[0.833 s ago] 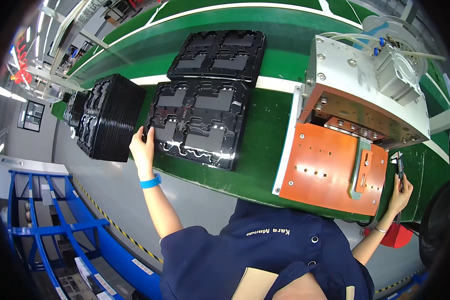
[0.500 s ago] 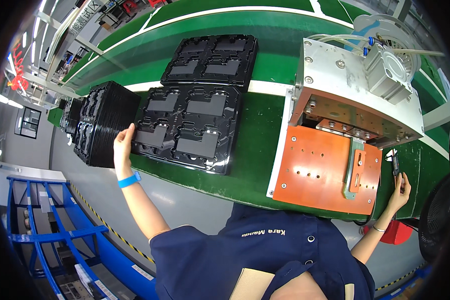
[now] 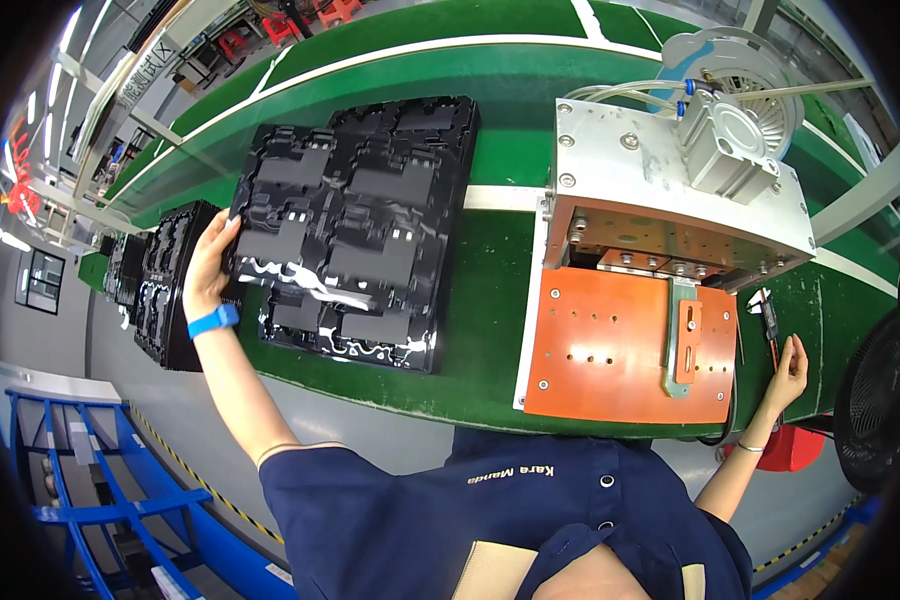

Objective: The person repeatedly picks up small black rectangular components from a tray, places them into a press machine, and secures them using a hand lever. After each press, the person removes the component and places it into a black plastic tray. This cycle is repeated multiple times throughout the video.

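Observation:
My left hand [image 3: 208, 262] has its fingers closed on the left edge of a black plastic tray [image 3: 332, 212]. Dark flat L-shaped pieces sit in this tray's pockets, and it appears raised and tilted. Beneath its near side shows another black tray [image 3: 300, 338], also with dark pieces. A further black tray [image 3: 450, 118] is partly covered behind. My right hand [image 3: 790, 372] rests at the far right of the green bench, fingers stretched loosely and seemingly holding nothing. Beside those fingers lies a caliper [image 3: 768, 316], close to or touching them.
A metal press [image 3: 685, 165] with an orange base plate [image 3: 595, 345] stands right of centre. Stacked black trays [image 3: 165, 290] are at the left. A black fan [image 3: 870, 420] and red stool [image 3: 792, 448] are at the right; a blue rack [image 3: 120, 510] stands lower left.
My left hand has taken hold of the tray's left edge and shifted it up and away, exposing a tray beneath. The right hand stays near the caliper. The whole view has shifted slightly.

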{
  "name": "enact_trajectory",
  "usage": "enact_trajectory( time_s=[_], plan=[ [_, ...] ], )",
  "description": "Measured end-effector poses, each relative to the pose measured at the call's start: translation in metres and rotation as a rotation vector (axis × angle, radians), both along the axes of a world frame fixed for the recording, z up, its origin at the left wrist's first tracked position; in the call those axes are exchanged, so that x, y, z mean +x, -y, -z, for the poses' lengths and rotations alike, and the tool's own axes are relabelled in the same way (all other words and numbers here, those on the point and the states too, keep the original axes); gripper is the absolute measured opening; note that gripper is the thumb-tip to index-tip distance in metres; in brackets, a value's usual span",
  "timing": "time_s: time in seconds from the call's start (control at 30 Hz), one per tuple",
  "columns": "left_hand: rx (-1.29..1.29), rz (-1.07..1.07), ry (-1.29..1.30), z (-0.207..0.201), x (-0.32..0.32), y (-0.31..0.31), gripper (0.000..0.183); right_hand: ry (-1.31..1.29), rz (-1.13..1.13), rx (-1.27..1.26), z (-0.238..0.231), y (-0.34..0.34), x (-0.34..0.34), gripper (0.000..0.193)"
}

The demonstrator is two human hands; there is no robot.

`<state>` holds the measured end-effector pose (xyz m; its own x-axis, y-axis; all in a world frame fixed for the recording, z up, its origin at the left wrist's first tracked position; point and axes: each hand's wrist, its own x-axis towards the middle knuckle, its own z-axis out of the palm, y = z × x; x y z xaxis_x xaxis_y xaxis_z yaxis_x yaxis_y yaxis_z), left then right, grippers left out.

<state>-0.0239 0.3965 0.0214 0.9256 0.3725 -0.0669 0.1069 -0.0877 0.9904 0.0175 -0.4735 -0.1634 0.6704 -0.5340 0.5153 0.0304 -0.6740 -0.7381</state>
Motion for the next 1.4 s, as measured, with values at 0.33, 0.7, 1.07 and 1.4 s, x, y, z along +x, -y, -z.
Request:
enact_trajectory(
  time_s=[0.33, 0.7, 1.07, 1.4],
  plan=[
    [-0.080, -0.020, 0.004, 0.068, 0.148, -0.040, 0.022, 0.035, 0.008, 0.045, 0.003, -0.002, 0.000, 0.023],
    [0.873, -0.233, -0.207, 0.132, 0.176, -0.057, 0.060, 0.033, -0.015, 0.033, 0.005, -0.001, 0.000, 0.024],
    [1.387, -0.418, 0.193, 0.098, 0.159, 0.019, 0.033, 0.073, -0.139, 0.225, 0.014, 0.002, 0.008, 0.025],
    [1.323, 0.230, 0.241, 0.061, 0.044, 0.189, 0.039, 0.039, -0.116, 0.189, 0.009, 0.005, 0.003, 0.026]
  ],
)
